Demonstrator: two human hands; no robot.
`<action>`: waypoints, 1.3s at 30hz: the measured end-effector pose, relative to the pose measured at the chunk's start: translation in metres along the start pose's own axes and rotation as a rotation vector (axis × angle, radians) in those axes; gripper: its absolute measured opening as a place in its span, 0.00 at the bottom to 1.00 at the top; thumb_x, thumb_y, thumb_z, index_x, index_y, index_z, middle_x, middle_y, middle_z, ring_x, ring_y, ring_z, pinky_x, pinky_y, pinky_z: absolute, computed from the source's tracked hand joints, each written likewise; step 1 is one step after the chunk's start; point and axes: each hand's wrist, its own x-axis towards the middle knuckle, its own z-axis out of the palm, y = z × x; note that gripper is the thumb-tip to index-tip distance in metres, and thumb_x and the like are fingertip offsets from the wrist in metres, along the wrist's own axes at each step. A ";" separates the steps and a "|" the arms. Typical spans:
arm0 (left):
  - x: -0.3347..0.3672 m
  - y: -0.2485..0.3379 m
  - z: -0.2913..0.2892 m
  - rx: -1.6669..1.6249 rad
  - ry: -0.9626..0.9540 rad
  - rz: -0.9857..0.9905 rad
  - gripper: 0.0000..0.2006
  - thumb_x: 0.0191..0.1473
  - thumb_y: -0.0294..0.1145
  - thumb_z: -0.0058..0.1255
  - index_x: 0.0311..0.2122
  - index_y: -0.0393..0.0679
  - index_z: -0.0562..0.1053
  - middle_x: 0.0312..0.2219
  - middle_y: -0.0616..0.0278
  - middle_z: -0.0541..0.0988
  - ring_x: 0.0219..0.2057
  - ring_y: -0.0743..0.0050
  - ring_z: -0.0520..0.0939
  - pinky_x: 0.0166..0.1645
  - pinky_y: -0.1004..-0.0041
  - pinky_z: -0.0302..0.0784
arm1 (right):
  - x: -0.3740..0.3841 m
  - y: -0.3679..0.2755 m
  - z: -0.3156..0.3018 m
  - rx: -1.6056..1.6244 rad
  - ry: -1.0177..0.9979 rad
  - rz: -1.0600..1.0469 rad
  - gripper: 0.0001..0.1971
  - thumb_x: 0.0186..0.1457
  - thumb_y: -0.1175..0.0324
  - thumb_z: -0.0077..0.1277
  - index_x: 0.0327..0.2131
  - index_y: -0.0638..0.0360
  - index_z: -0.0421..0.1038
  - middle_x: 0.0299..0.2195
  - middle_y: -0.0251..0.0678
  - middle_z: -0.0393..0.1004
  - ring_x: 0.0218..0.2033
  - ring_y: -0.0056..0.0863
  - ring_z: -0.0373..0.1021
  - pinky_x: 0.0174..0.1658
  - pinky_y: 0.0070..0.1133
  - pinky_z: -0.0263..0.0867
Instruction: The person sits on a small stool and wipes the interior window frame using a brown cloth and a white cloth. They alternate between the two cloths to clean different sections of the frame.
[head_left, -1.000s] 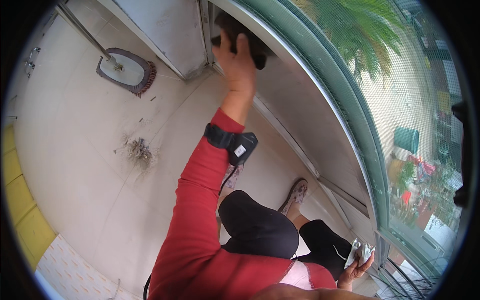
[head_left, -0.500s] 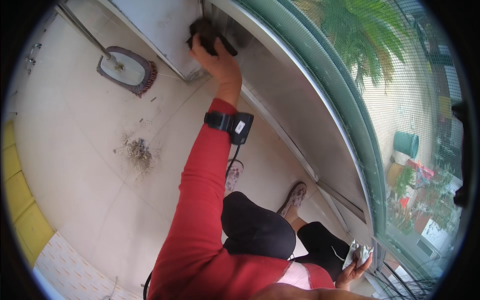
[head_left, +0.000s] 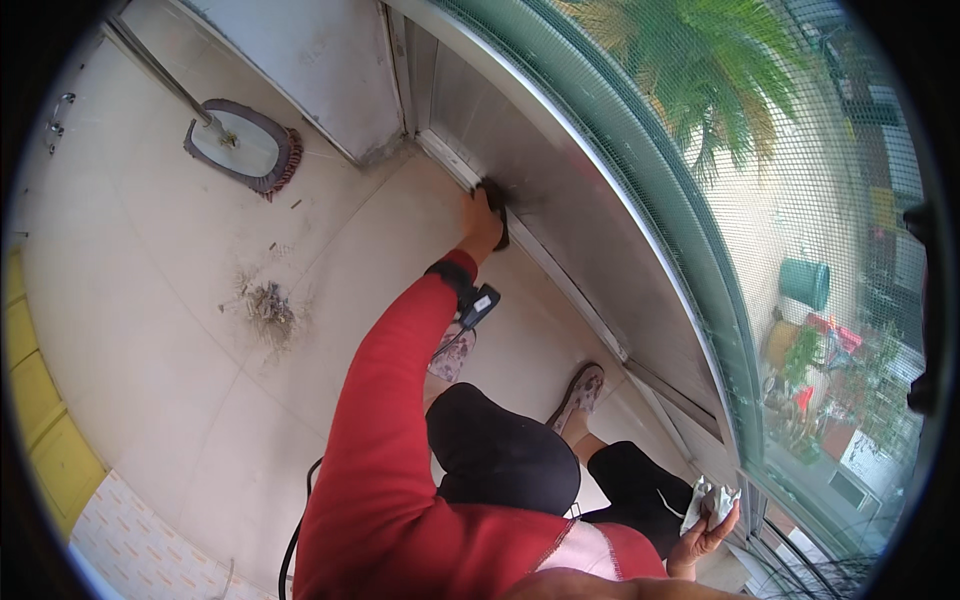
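My left hand, in a red sleeve with a black device strapped at the wrist, is closed around a dark, cloth-like thing. It presses this against the metal base of the window frame, low by the floor track. Blur and fingers hide its exact kind. At the lower right, beside my knee, my right hand grips a crumpled whitish wad; whether it is paper or thin plastic I cannot tell.
A flat mop rests on the tiled floor at the far left. Nearer lies a pile of dust and debris. A white panel meets the window corner. Yellow cabinet doors line the left edge. My patterned shoes stand near the track.
My left hand has come back from the far corner by the white panel, nearer and to the right, along the window base with the dark thing. My right hand stays almost still.
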 end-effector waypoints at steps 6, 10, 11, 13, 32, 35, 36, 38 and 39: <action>0.036 0.021 -0.055 -1.158 0.376 -0.283 0.22 0.62 0.32 0.49 0.57 0.32 0.66 0.54 0.39 0.72 0.54 0.47 0.75 0.56 0.62 0.71 | 0.001 -0.002 0.000 0.038 -0.011 0.000 0.35 0.54 0.89 0.33 0.67 0.59 0.50 0.63 0.47 0.55 0.62 0.42 0.59 0.63 0.33 0.59; 0.032 0.104 -0.120 -0.969 0.532 -0.321 0.24 0.63 0.34 0.47 0.61 0.34 0.63 0.54 0.37 0.69 0.55 0.44 0.72 0.58 0.61 0.68 | -0.004 0.000 -0.001 0.038 0.009 0.034 0.35 0.55 0.89 0.34 0.67 0.59 0.49 0.63 0.47 0.55 0.62 0.41 0.59 0.63 0.33 0.59; 0.008 0.123 -0.129 -1.044 0.569 -0.233 0.24 0.63 0.34 0.47 0.61 0.35 0.64 0.55 0.36 0.67 0.56 0.42 0.71 0.60 0.61 0.66 | -0.003 0.000 -0.001 0.054 0.019 0.041 0.34 0.56 0.88 0.34 0.67 0.59 0.49 0.63 0.46 0.54 0.62 0.41 0.59 0.63 0.33 0.59; -0.039 0.152 -0.141 -0.992 0.669 0.294 0.24 0.63 0.33 0.47 0.62 0.35 0.63 0.58 0.36 0.63 0.57 0.41 0.66 0.64 0.60 0.59 | -0.002 -0.001 0.000 0.047 0.008 0.020 0.34 0.57 0.88 0.34 0.67 0.59 0.49 0.64 0.46 0.54 0.62 0.40 0.59 0.62 0.33 0.60; -0.038 0.053 0.047 -0.421 0.207 -0.212 0.26 0.61 0.28 0.47 0.64 0.35 0.60 0.49 0.44 0.70 0.46 0.48 0.75 0.54 0.63 0.70 | -0.008 -0.004 -0.001 0.097 -0.004 0.006 0.35 0.55 0.89 0.32 0.67 0.59 0.49 0.64 0.47 0.54 0.62 0.41 0.59 0.62 0.33 0.60; -0.099 0.117 -0.029 -0.837 0.172 -0.054 0.30 0.60 0.26 0.48 0.67 0.36 0.55 0.52 0.42 0.63 0.56 0.44 0.67 0.60 0.62 0.63 | -0.006 -0.003 -0.002 0.015 -0.004 0.005 0.35 0.54 0.89 0.32 0.67 0.60 0.49 0.64 0.47 0.54 0.63 0.42 0.58 0.62 0.33 0.60; -0.117 0.136 -0.055 -0.902 0.281 0.127 0.31 0.60 0.26 0.47 0.67 0.35 0.55 0.52 0.42 0.62 0.56 0.44 0.65 0.61 0.62 0.62 | -0.006 -0.003 -0.003 -0.006 -0.023 0.010 0.35 0.55 0.89 0.32 0.67 0.60 0.49 0.64 0.48 0.54 0.63 0.42 0.58 0.62 0.33 0.59; -0.133 0.167 -0.093 -0.868 0.385 0.378 0.30 0.61 0.25 0.47 0.67 0.34 0.55 0.51 0.41 0.63 0.55 0.41 0.66 0.61 0.61 0.61 | -0.005 -0.003 -0.002 0.083 -0.012 0.014 0.34 0.55 0.88 0.32 0.67 0.60 0.49 0.64 0.48 0.54 0.63 0.42 0.58 0.63 0.33 0.59; -0.135 0.174 -0.101 -0.846 0.496 0.562 0.30 0.61 0.25 0.47 0.67 0.34 0.55 0.50 0.40 0.63 0.55 0.40 0.66 0.61 0.61 0.61 | -0.005 -0.002 -0.002 0.034 -0.004 0.025 0.34 0.56 0.88 0.33 0.67 0.60 0.49 0.64 0.48 0.54 0.63 0.42 0.58 0.63 0.33 0.59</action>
